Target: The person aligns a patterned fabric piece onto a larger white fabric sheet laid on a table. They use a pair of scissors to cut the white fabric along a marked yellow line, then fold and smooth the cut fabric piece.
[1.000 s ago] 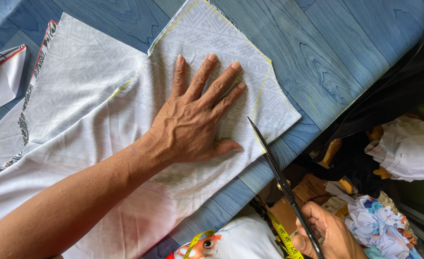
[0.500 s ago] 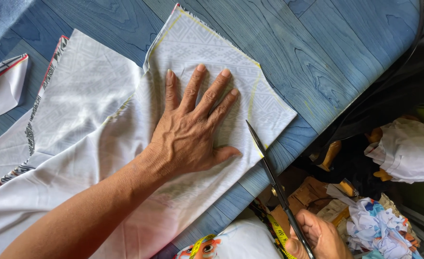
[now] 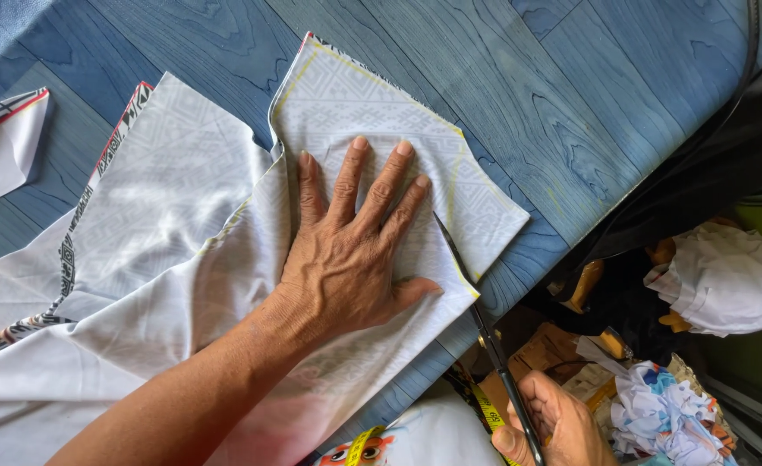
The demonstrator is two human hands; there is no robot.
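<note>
My left hand [image 3: 355,250] lies flat with fingers spread on a white patterned cloth [image 3: 165,224] marked with yellow lines, pressing it onto a blue wood-grain surface [image 3: 536,95]. At the lower right my right hand [image 3: 554,427] grips the handles of long dark scissors [image 3: 476,319]. The blades point up and left, and their tip lies over the cloth's right edge, close beside my left thumb.
A yellow tape measure [image 3: 480,406] lies under the scissors. Crumpled white and printed scraps [image 3: 717,276] fill a dark bag at the right. Another white piece [image 3: 1,147] sits at the far left. A printed fabric [image 3: 398,440] lies at the bottom edge.
The scissors have slid up and left until their tip lies over the cloth's right edge. My left hand stays pressed flat on the cloth.
</note>
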